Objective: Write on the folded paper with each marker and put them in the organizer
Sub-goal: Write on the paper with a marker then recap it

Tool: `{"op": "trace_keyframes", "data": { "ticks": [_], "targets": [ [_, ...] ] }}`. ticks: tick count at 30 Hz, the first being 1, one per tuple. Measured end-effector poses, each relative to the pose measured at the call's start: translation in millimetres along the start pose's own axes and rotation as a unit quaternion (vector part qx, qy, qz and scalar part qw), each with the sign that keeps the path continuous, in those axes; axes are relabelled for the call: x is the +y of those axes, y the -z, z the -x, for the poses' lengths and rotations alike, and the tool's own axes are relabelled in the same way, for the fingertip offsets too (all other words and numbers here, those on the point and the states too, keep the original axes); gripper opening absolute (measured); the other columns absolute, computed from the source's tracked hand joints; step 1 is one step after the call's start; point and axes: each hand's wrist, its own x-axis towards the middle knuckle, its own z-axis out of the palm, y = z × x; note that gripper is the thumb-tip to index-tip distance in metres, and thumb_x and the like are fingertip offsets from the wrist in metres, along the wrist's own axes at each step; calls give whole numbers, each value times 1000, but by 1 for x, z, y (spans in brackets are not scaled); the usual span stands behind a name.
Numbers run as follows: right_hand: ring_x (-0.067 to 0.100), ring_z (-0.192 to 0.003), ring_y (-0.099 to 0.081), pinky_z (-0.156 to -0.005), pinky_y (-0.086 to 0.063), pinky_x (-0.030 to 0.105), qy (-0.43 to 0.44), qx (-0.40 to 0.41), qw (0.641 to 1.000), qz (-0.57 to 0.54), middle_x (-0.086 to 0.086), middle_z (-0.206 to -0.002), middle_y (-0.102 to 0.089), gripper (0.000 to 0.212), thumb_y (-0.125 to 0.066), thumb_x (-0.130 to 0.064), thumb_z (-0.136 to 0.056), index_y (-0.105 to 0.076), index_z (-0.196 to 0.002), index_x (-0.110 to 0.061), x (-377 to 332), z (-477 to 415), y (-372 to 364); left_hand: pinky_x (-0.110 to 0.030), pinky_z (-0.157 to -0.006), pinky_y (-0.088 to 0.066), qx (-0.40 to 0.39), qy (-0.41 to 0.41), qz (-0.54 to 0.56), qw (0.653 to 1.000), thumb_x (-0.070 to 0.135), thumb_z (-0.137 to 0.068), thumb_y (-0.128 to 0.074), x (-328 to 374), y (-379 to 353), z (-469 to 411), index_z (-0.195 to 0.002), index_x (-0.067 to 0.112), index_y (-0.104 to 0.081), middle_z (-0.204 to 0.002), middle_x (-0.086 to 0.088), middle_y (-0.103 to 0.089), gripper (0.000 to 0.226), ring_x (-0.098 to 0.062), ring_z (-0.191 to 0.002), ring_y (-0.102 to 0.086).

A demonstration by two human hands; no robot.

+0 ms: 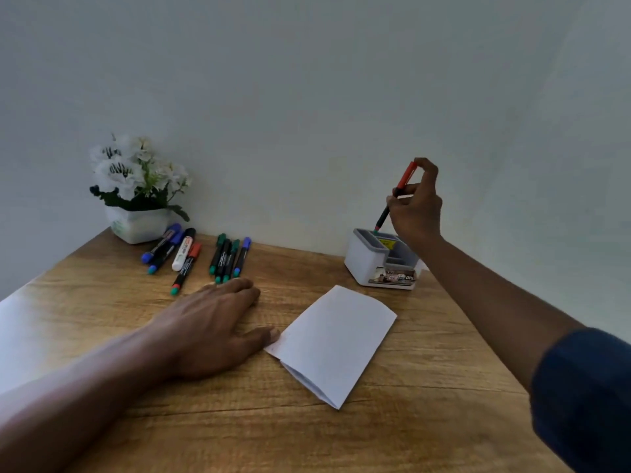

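Right hand [415, 206] fingers pinch a red-capped marker [396, 198], tilted, its lower tip at the rim of the organizer [362, 257], centre right of frame. Left hand [211, 322] lies flat on the wooden table [426, 387], fingers straight and loosely together — thumb touching the folded paper [336, 339], lower centre. Other markers [198, 256] lie at centre left beside a flower pot [136, 227].

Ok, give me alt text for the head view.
The right hand holds a red-capped marker tilted over the organizer. The left hand rests flat on the table beside the folded paper; more markers lie near a flower pot.
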Motion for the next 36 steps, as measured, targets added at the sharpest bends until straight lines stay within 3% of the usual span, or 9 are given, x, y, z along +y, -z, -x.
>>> {"op": "trace_keyframes", "data": {
  "ticks": [2,5,11,15,19,22,26,31,36],
  "targets": [
    [19,-81,-68,-62,-52,17,8,-33,999,34,3,-97,-65,71,-72,1,-87,-35,-141,-28,9,-2,-11,-36,-120,-25,0,1,0,1000,85,-83,-35,0,0,0,-159,37,-16,-168,13,-9,92,-11,-151,-20],
    [27,-85,-70,-72,-59,36,2,-82,994,75,7,-94,-69,65,-73,-2,-87,-38,-137,-25,21,0,-25,-36,-121,-25,1,3,1,1000,86,-83,-35,0,1,-1,-159,37,-15,-168,14,-8,92,-10,-151,-20],
    [28,-100,-67,-87,-55,47,-26,-109,984,141,5,-99,-74,35,-73,-18,-85,-56,-115,-23,38,4,-38,-35,-120,-24,3,0,2,1000,84,-85,-35,2,2,0,-159,38,-15,-168,15,-8,90,-10,-151,-19],
    [26,-100,-68,-87,-56,43,-43,-114,983,138,3,-100,-76,29,-69,-13,-84,-64,-111,-22,43,2,-41,-34,-120,-23,0,-1,3,1000,84,-85,-35,1,2,0,-159,38,-14,-168,15,-8,89,-9,-151,-18],
    [24,-104,-67,-83,-52,32,-65,-147,980,121,7,-107,-74,41,-63,-2,-85,-65,-123,-19,46,-2,-37,-34,-120,-22,-1,-1,2,1000,84,-84,-35,1,1,0,-159,38,-14,-168,16,-7,90,-9,-151,-18],
    [21,-104,-67,-78,-52,29,-56,-86,993,54,6,-110,-73,52,-54,9,-84,-62,-129,-15,38,3,-28,-34,-120,-22,-3,-1,4,1000,85,-84,-34,0,1,0,-159,39,-14,-168,15,-7,90,-9,-151,-18],
    [12,-93,-69,-80,-58,33,42,-25,999,9,-1,-95,-74,37,-52,6,-85,-70,-110,-15,19,20,-22,-34,-120,-23,-3,-4,8,1000,84,-85,-36,2,4,1,-159,37,-17,-168,14,-10,89,-11,-151,-19],
    [9,-87,-72,-80,-59,25,92,-164,982,-1,-5,-89,-76,23,-63,-2,-90,-74,-95,-21,-1,52,-52,-38,-120,-23,-4,-1,5,1000,81,-87,-38,4,3,1,-159,36,-18,-168,11,-11,87,-14,-152,-19],
    [14,-96,-67,-87,-57,37,191,-347,913,96,-1,-111,-72,27,-61,-7,-93,-70,-117,-17,-22,69,-101,-39,-120,-22,-5,-1,5,1000,80,-88,-39,4,2,0,-159,34,-18,-169,8,-10,87,-17,-152,-19]
  ]
}}
